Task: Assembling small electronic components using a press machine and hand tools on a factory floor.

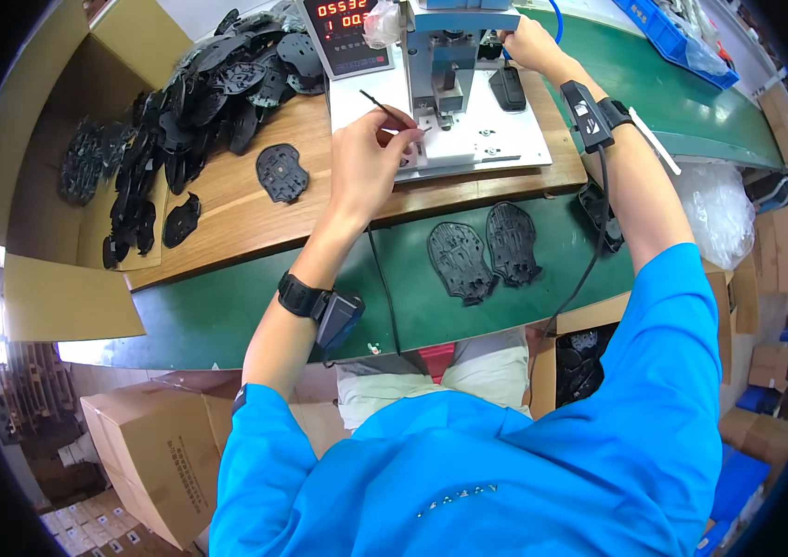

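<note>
Left hand (371, 158): at 12 o'clock from mid-view, a worker's thumb and fingers pinch a slim black rod (383, 106) over the left part of a bench press's white base plate (505, 144).
Slim black rod: slants through the pinch, its free end pointing to 10 o'clock.
Right hand (528, 45): at 1 o'clock, beside the bench press (454, 51); its fingertips are hidden, so whether it grips anything cannot be told.
Black shells: a heap (236, 84) lies at 11 o'clock near a red-digit display (345, 42); a single shell (280, 174) rests on the wooden board (236, 223) between 10 and 11.
Green table (199, 316): two more shells (459, 263) lie side by side between 2 and 3 o'clock.
</note>
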`<state>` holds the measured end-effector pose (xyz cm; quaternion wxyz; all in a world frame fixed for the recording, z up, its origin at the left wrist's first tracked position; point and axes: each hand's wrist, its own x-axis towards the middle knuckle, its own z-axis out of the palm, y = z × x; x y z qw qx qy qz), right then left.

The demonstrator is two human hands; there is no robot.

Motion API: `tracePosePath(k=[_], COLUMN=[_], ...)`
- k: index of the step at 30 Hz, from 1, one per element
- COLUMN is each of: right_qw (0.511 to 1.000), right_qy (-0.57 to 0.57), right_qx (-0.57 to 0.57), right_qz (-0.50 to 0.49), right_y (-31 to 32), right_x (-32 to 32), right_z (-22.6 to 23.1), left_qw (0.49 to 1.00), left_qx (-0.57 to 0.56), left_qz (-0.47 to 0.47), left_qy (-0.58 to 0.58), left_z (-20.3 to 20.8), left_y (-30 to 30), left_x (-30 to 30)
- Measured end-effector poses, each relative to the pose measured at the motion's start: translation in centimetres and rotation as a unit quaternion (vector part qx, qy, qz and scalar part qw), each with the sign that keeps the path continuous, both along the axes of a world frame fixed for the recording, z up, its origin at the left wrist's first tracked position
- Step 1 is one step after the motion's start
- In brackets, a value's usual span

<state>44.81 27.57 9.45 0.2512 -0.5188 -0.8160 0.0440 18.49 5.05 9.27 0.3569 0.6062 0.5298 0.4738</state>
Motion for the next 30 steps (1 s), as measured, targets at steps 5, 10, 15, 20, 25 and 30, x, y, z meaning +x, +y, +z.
tracePosePath(k=[5, 10, 15, 20, 25, 30], right_qw=[1.0, 0.999, 1.0, 1.0, 1.0, 1.0], right_qy=[-0.005, 0.027, 0.018, 0.014, 0.016, 0.025], right_qx=[-0.017, 0.022, 0.015, 0.011, 0.014, 0.013], right_qz=[-0.007, -0.01, -0.015, -0.008, -0.013, -0.008], right_y=[0.0, 1.8, 1.6, 1.4, 1.8, 1.5], right_x=[-1.3, 0.2, 0.0, -0.7, 0.3, -0.2], right_z=[0.0, -1.7, -1.8, -1.6, -2.0, -1.8], left_qw=[0.989, 0.981, 0.98, 0.957, 0.979, 0.989], left_qx=[0.07, 0.112, 0.113, 0.193, 0.11, 0.064], left_qz=[0.035, 0.012, 0.009, 0.001, -0.022, 0.012], left_qy=[0.128, 0.159, 0.163, 0.215, 0.172, 0.132], left_z=[-0.2, -0.1, 0.4, 0.0, 0.6, 0.5], left_y=[0.2, 1.2, 1.2, 1.5, 1.4, 1.0], left_x=[-0.4, 0.5, 0.6, 0.0, 1.6, 1.8])
